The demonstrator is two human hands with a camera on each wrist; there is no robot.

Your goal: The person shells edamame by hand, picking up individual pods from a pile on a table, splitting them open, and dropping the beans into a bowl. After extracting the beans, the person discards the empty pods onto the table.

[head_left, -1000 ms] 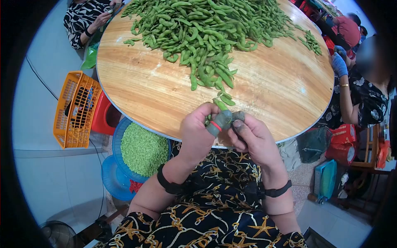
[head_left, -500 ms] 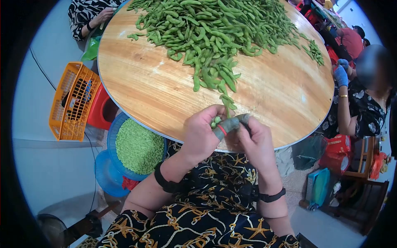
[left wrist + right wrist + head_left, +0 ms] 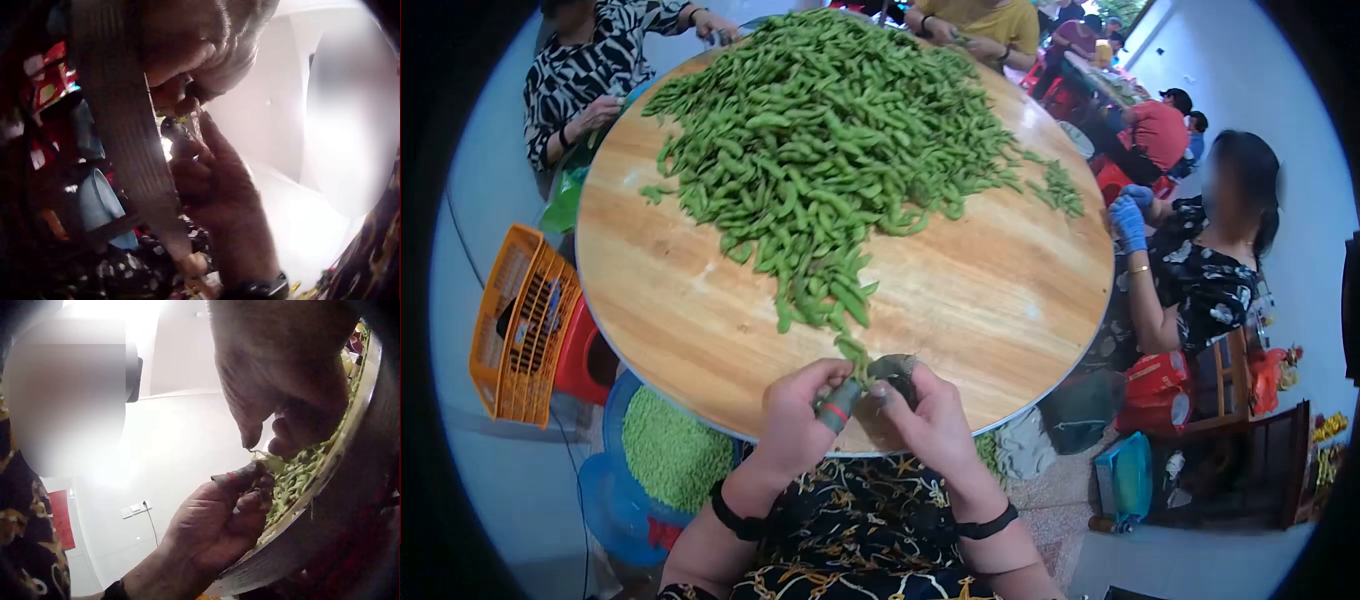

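Note:
Both hands meet over the near edge of the round wooden table. My left hand grips a green soybean pod, its thumb in a grey sleeve with a red band. Close against it, my right hand pinches at the same pod, with a dark cover on one finger. In the right wrist view the pod lies between the two hands' fingertips. A big heap of soybean pods spreads over the table, its near tip just beyond the hands.
Left below the table, a blue basket holds shelled green beans. An orange crate and a red stool stand beside it. A person in blue gloves sits at the right; others sit around the far side.
The head view has tilted up, showing more of the far side and people. The pod has shifted between the hands; beans seen in the left hand half a second ago are hidden now.

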